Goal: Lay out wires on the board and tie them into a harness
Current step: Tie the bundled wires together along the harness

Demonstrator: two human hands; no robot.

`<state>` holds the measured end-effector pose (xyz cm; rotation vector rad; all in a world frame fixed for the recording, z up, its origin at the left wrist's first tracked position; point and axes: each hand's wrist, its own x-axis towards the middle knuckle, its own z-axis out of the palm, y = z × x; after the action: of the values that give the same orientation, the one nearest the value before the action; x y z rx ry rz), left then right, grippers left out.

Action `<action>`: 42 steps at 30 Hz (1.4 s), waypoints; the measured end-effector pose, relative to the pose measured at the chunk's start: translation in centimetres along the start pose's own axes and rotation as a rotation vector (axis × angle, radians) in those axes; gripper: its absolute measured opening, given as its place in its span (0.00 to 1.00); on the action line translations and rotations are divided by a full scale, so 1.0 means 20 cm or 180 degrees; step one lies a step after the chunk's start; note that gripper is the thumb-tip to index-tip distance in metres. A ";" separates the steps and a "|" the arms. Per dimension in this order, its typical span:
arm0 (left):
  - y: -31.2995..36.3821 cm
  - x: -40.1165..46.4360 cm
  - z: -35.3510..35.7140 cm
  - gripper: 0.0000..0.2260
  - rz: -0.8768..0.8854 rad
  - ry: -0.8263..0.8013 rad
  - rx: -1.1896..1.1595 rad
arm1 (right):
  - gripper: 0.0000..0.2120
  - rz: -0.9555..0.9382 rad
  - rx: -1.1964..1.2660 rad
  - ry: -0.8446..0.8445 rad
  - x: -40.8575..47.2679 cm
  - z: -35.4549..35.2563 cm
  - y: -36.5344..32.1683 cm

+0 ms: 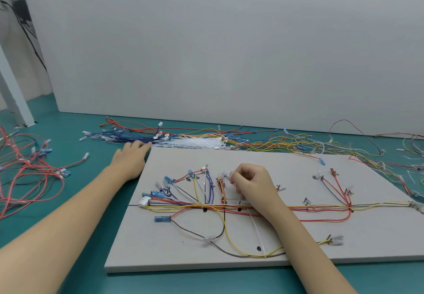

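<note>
A grey board (298,243) lies on the green table with red, yellow, blue and black wires (197,206) laid along its marked lines. My right hand (251,183) hovers over the board's middle, fingers curled, pinching the end of a white cable tie (230,175) beside a short red-and-yellow wire branch (222,190). My left hand (132,153) reaches past the board's far left corner, fingers extended, touching the pile of loose blue wires (124,136). A long white cable tie (258,234) lies across the board near its front.
A bundle of white cable ties (197,142) lies behind the board. Loose yellow and red wires (286,143) spread along the white wall. A tangle of red wires (27,179) sits at the left. More wires trail off the right edge (410,156).
</note>
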<state>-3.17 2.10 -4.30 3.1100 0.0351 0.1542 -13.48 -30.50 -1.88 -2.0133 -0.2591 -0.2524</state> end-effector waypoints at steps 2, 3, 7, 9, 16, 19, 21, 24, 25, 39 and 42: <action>0.00 0.00 -0.01 0.25 -0.0080 -0.0067 0.0094 | 0.10 0.0009 -0.0008 -0.0014 0.00 0.00 0.00; 0.00 0.01 -0.01 0.23 -0.0114 -0.0069 0.0102 | 0.10 0.0015 -0.0011 -0.0027 0.00 0.00 0.00; 0.01 0.00 -0.02 0.15 -0.0175 0.0224 -0.0135 | 0.10 0.0034 -0.0030 -0.0057 -0.01 0.00 0.01; 0.00 -0.01 -0.03 0.10 -0.0236 0.0464 -0.0368 | 0.10 0.0032 -0.0038 -0.0051 -0.01 0.00 0.00; 0.00 -0.01 -0.06 0.09 -0.0587 0.0379 -0.0578 | 0.10 0.0061 -0.0037 -0.0042 0.00 0.00 0.00; 0.00 -0.01 -0.10 0.13 -0.1312 0.0816 -0.1166 | 0.11 0.0048 -0.0089 0.0100 0.00 -0.01 -0.01; 0.02 -0.03 -0.14 0.13 -0.1590 0.1225 -0.1488 | 0.11 -0.0013 -0.0123 0.0282 0.00 -0.01 -0.02; 0.17 -0.08 -0.26 0.09 -0.1446 0.1731 -0.2156 | 0.10 -0.0127 0.0104 0.0536 0.00 -0.02 -0.04; 0.24 -0.11 -0.30 0.09 -0.1223 0.1719 -0.2266 | 0.09 -0.0119 0.0287 0.0569 0.00 -0.02 -0.04; 0.85 -0.57 -0.28 0.06 0.0878 0.0387 -0.2755 | 0.07 0.0230 0.1954 0.0174 -0.02 -0.05 -0.15; 0.84 -0.57 -0.27 0.05 0.0978 0.0435 -0.2809 | 0.08 0.0221 0.1889 0.0216 -0.02 -0.05 -0.14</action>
<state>-14.71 -14.91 0.41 2.2017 -0.3941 0.2911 -14.71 -30.25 0.95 -1.4208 -0.1921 -0.1732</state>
